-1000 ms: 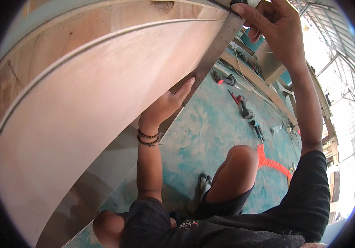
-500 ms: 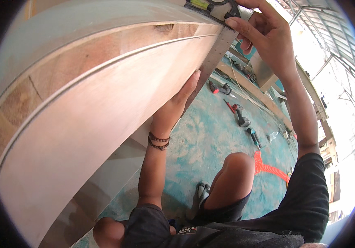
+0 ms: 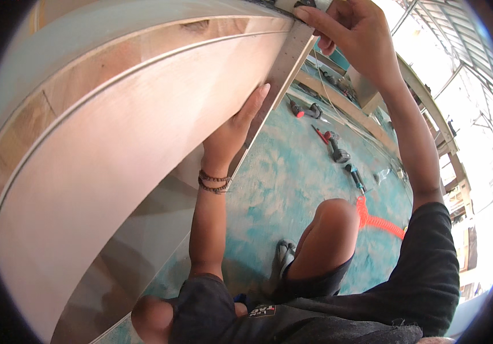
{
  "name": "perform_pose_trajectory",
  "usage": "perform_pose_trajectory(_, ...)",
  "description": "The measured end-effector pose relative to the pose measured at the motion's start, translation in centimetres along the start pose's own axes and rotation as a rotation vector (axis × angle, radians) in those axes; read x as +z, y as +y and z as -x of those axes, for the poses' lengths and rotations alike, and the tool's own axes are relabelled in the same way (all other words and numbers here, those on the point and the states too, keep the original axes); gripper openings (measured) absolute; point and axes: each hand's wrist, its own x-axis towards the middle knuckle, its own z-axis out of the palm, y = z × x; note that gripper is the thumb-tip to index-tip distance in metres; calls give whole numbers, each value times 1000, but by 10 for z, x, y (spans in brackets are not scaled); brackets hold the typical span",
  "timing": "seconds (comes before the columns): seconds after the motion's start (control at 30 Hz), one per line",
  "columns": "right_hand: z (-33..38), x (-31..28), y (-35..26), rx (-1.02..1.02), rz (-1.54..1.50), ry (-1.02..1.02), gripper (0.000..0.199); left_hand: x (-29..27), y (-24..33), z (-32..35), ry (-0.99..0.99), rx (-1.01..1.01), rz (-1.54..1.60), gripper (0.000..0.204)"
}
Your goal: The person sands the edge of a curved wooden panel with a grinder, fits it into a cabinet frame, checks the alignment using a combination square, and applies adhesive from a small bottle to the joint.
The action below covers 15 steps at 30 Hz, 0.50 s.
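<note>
A large plywood panel (image 3: 114,143) with a pale laminate face stands upright in front of me. A thin grey edging strip (image 3: 285,63) runs down its right edge. My left hand (image 3: 236,129) lies flat against that edge, fingers together, pressing the strip; a beaded bracelet circles the wrist. My right hand (image 3: 352,37) is raised at the panel's top corner, its fingers closed around a small dark and pale tool (image 3: 304,4) that is mostly cut off by the frame's top.
Power tools (image 3: 332,146) and a red-handled tool (image 3: 304,109) lie on the teal, dusty floor (image 3: 275,189). An orange coiled air hose (image 3: 378,221) runs beside my right knee. Wooden beams (image 3: 361,109) lie further right. My foot wears a sandal (image 3: 283,258).
My left hand has slid up along the panel's edge. My right hand has stayed at the top corner while the view has shifted closer.
</note>
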Motion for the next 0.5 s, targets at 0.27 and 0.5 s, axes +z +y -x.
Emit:
perform_pose_trajectory(0.27,0,-1,-3,7,105,26,38,-25,9,14,-54,-244,1,39)
perform_pose_trajectory(0.5,6,0,7,-165,198,138,39,-45,71,18,-531,-449,-499,30)
